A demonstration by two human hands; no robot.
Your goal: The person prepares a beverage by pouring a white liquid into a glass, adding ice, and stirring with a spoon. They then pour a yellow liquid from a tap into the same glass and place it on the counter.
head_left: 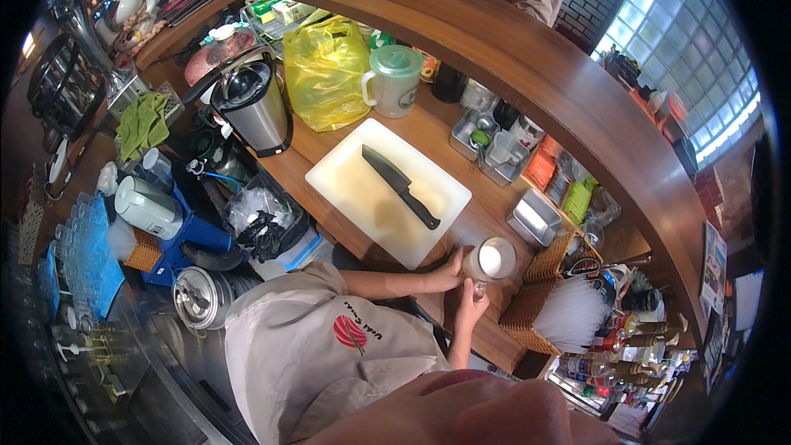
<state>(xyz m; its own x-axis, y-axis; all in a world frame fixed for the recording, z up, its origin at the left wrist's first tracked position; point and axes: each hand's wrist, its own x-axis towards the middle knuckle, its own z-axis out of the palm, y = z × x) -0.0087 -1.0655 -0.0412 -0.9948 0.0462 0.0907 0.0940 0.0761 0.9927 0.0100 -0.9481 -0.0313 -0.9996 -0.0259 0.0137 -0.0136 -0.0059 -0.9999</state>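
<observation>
Grip: both my hands closed around one clear glass [489, 263]; left hand [449, 272] wraps its side, right hand [471, 306] cups it from below, fingers tight on the base.
Landmark: white cutting board [387, 189] on the wooden counter [461, 124]; all places below are given relative to it.
Yellow plastic bag [325, 70]: beyond the board's far-left corner, standing, bulging.
Steel blender jug [251, 107]: left of the board, just beside its left corner, lid on.
Lidded green pitcher [391, 81]: beyond the board's far edge, next to the bag.
Wicker basket [535, 301]: near-right of the board, past the glass, with a bundle of white straws [573, 313] beside it.
Black knife [400, 185]: lying flat across the board's middle, untouched, blade toward the far side.
Glass: off the board, just past its near-right corner, held above the counter edge, upright.
Contents: white, apparently a milky liquid, filling the glass near the rim.
Progress, judged: filling appears done; glass not set down, no straw or lid on it.
Board surface: bare apart from the knife; no cut produce visible.
</observation>
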